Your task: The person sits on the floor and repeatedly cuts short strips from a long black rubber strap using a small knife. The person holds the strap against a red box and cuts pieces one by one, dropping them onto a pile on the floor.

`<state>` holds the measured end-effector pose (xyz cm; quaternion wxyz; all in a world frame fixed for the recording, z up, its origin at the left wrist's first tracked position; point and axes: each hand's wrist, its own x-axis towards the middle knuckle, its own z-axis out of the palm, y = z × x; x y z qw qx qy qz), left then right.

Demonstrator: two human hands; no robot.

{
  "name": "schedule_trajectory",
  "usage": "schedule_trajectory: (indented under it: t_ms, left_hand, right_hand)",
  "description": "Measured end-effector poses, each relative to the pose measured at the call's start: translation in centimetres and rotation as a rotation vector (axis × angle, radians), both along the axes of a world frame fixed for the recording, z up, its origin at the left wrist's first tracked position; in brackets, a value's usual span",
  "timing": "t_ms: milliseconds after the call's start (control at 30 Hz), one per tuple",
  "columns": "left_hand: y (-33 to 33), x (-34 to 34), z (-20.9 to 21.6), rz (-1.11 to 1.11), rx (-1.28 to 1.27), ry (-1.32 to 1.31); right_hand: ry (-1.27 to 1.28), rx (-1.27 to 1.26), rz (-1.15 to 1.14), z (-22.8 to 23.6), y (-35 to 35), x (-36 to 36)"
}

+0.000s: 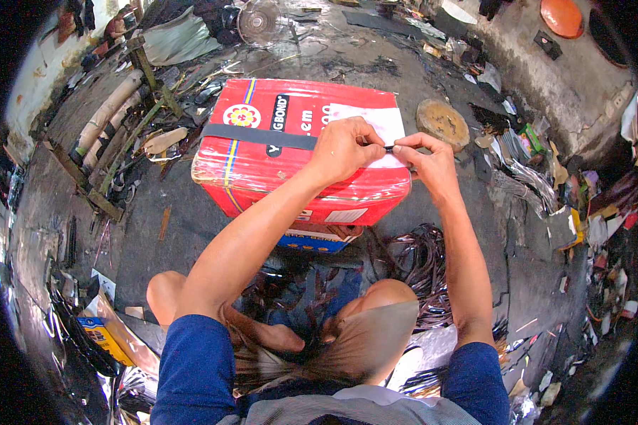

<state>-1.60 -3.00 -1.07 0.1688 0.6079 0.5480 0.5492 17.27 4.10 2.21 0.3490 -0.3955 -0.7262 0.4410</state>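
Note:
In front of me stands a red cardboard box (312, 185) wrapped in clear film, set on top of another, partly hidden blue box (308, 243). A flat black strip (262, 134) runs across its top from the left edge and passes under my left hand (344, 150). On the right part of the lid lies a white sheet of paper (377, 122). Above that sheet, my right hand (432, 168) meets the left one. Both are closed, thumb against fingers, pinching a short dark piece that looks like the strip's end. Their fingertips hide most of it.
A round wooden block (442, 122) sits right of the box. Coiled dark brown strips (432, 280) lie by my knee. A wooden frame (113, 124) stands at the left. Scraps line the right wall (546, 78); a fan (261, 23) is at the back, and a person (115, 28) far left.

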Motion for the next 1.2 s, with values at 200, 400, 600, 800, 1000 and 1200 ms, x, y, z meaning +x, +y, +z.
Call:
schedule_trajectory:
  t_ms: [200,400,600,800,1000,1200]
  left_hand:
    - [0.7,0.4,0.6,0.052,0.074,0.142]
    - [1.5,-0.6,2.1,-0.048,0.049,0.353]
    - [2.1,0.6,1.7,-0.112,0.112,0.228]
    - [2.4,1.2,0.6,-0.150,0.153,0.103]
    - [3.0,2.1,0.9,-0.156,0.169,0.102]
    - [3.4,1.9,0.7,-0.160,0.146,0.089]
  right_hand:
    - [0.184,0.024,-0.032,-2.7,1.5,-1.2]
    - [0.274,-0.107,-0.074,-2.1,-0.3,-0.6]
    - [0.119,-0.037,-0.087,-2.2,0.9,-0.4]
    - [0.452,-0.306,-0.004,-4.7,1.2,-0.1]
    - [0.634,-0.824,0.086,-4.5,1.3,1.2]
    - [-0.196,0.102,-0.258,0.7,3.2,-1.8]
